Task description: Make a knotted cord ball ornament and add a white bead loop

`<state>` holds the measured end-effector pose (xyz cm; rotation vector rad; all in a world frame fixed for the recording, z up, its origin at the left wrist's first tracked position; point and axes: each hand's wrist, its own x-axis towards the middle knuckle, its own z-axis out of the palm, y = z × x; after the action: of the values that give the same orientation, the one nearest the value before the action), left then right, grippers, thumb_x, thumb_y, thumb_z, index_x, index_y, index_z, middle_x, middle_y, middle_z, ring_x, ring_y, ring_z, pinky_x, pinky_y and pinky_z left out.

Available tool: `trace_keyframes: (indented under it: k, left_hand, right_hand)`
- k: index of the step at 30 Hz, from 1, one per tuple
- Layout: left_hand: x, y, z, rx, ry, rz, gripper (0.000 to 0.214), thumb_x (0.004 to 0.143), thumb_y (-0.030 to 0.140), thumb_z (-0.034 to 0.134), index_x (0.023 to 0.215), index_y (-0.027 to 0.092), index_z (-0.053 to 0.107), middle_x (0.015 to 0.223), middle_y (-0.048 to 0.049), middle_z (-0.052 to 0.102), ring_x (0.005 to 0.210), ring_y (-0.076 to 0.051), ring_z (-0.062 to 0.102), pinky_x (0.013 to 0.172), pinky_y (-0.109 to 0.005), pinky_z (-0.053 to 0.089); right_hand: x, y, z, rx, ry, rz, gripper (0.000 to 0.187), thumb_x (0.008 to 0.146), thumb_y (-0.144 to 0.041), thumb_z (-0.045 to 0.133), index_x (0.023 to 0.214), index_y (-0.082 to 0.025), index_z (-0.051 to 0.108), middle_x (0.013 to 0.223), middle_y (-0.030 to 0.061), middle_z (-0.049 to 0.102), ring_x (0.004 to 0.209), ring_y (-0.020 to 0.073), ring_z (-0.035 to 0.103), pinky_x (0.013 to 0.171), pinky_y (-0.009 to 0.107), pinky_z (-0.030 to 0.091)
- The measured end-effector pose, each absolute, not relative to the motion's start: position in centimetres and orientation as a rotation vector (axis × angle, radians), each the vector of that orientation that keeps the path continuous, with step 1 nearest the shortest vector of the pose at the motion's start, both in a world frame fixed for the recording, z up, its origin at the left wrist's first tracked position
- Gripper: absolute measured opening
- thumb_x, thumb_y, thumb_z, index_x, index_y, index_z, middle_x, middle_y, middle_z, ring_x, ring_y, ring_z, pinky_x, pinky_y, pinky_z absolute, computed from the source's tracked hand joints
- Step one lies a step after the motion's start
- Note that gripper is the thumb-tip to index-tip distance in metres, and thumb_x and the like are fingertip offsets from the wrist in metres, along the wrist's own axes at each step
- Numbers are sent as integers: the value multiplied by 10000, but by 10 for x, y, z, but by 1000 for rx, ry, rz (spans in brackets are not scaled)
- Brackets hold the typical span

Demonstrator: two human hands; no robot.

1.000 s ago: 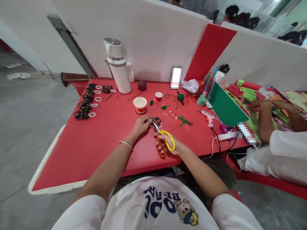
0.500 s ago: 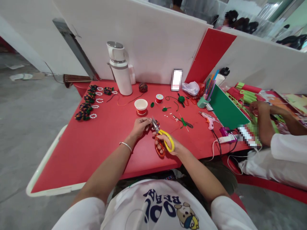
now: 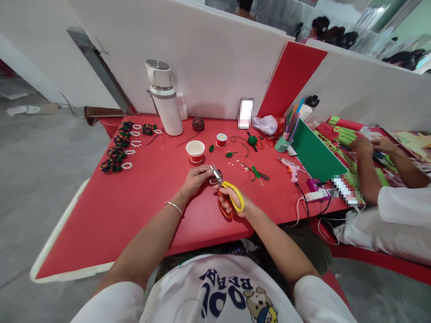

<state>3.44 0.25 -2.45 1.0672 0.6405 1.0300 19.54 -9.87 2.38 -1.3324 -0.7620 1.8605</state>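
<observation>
My right hand (image 3: 243, 205) is closed round scissors (image 3: 217, 176) with one yellow and one red-orange handle. Their blades point up and left, towards the fingertips of my left hand (image 3: 197, 178). Those fingers are pinched together; what lies between them is too small to tell. A small dark bundle (image 3: 213, 180) of yarn with pale beads shows partly behind the blades, close to both hands. Just beyond my left hand stands a paper cup (image 3: 195, 151) with white contents. Loose white beads (image 3: 244, 167) and a green yarn piece (image 3: 256, 172) lie right of the scissors.
Finished-looking yarn pieces with bead loops (image 3: 115, 154) line the table's left (image 3: 84, 224). Behind are a white flask (image 3: 166, 105), yarn ball (image 3: 198, 124), thread spool (image 3: 221, 140) and phone (image 3: 245, 113). Rightward lie a pink glue gun (image 3: 291, 169), cables, and a co-worker's arms (image 3: 370, 166).
The whole view shifts slightly. My hands and the scissors keep nearly the same pose at the yarn bundle. The co-worker's hands have moved a little.
</observation>
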Motion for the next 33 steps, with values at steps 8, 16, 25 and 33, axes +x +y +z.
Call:
trace_keyframes:
  k: [8,16,25,33]
  left_hand:
    - [35,0,-21,1055,629,1066,328,723,434,881,710,127,765,822,-67,666,695,-148,616,628,-294,513]
    - [33,3,-26,1042,608,1059,304,726,415,886,720,135,769,844,-65,667,714,-149,622,638,-288,516]
    - [38,2,-33,1155,608,1032,350,723,461,880,704,128,773,829,-90,695,689,-147,613,631,-293,519]
    - [37,7,-36,1193,792,1123,335,738,487,856,708,161,786,1106,-127,726,835,-191,662,703,-327,570]
  right_hand:
    - [200,-99,22,-1318,-829,1837,405,806,-430,658,1137,-200,611,608,-96,521,378,47,360,349,167,275]
    - [202,-96,16,-1289,-844,1853,427,805,-485,676,1119,-201,626,598,-99,515,375,47,362,345,171,282]
    - [200,-90,9,-1242,-867,1780,441,822,-509,669,1137,-206,609,610,-94,536,394,66,428,391,187,344]
    - [251,-106,24,-1960,-1508,648,491,908,-526,674,1302,-232,676,915,54,737,771,196,687,683,284,495]
